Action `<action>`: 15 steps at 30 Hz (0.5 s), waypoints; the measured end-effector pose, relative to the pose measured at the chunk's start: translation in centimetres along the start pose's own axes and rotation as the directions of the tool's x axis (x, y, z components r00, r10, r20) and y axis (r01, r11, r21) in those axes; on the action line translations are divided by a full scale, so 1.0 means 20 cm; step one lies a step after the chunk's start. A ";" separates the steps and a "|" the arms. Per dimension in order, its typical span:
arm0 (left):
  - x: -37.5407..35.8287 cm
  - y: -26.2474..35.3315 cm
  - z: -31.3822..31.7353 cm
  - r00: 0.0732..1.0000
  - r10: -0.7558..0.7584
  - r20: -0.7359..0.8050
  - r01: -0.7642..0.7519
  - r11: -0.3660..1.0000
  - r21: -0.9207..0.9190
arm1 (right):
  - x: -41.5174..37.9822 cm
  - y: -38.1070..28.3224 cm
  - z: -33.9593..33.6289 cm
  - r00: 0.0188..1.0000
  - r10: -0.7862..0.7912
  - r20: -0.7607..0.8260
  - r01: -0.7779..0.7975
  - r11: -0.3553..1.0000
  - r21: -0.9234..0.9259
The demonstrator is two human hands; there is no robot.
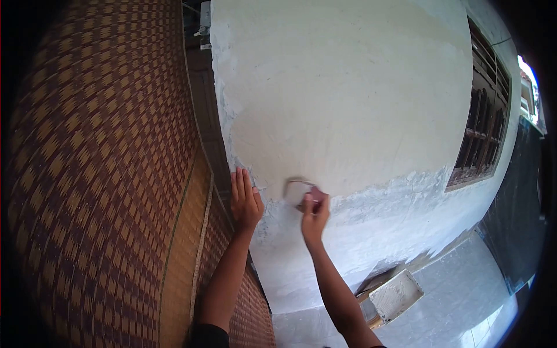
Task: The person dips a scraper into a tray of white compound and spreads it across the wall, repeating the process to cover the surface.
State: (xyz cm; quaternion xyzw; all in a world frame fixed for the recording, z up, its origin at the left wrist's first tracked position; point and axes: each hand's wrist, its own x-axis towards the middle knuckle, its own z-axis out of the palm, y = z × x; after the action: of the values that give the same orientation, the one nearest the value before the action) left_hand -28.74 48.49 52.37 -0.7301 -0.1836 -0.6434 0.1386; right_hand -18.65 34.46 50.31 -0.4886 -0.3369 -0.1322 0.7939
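My left hand [246, 200] lies flat against the left edge of the wall [348, 104], its fingers stretched upward. To its right, my right hand [315, 216] grips a dark reddish piece [317, 199] held against the wall. A pale, brown-edged shape beside that piece is blurred, so I cannot tell whether it is part of the same object. Around both hands the plaster changes from cream above to patchy whitish grey below.
A woven brown mat [104, 174] hangs along the left. A barred window [481, 110] is at the right, near a dark sheet [519, 203]. On the grey tiled floor [458, 284] stands a rectangular tray [397, 296] with whitish material.
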 end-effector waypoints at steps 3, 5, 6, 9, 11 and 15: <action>0.00 0.00 -0.01 0.999 0.013 0.035 -0.013 1.000 -0.014 | 0.00 0.00 0.05 0.986 -0.151 0.075 0.166 0.945 -0.281; 0.00 -0.01 -0.01 0.999 0.013 0.041 -0.013 1.000 -0.012 | 0.05 0.08 -0.02 0.994 -0.046 -0.101 0.032 0.990 -0.137; -0.01 -0.01 -0.01 0.999 0.004 0.050 -0.004 1.000 -0.011 | 0.06 0.04 -0.06 0.979 0.036 -0.199 -0.028 0.999 0.041; -0.01 0.00 -0.01 0.998 -0.011 0.057 0.012 1.000 -0.011 | 0.05 -0.01 -0.12 0.977 0.076 -0.201 -0.062 0.995 0.074; -0.01 0.00 0.00 0.998 -0.007 0.066 0.008 1.000 -0.017 | 0.02 0.04 -0.05 0.999 0.034 -0.033 -0.031 0.996 0.089; 0.00 0.01 0.00 1.000 0.005 -0.013 -0.005 1.000 0.014 | 0.04 0.13 -0.05 0.996 -0.084 -0.011 0.080 0.979 -0.187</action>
State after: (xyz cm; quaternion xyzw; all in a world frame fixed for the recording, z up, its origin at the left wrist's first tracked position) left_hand -28.66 48.42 52.31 -0.7255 -0.1852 -0.6464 0.1465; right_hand -16.26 34.97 48.91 -0.5454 -0.3355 -0.2003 0.7416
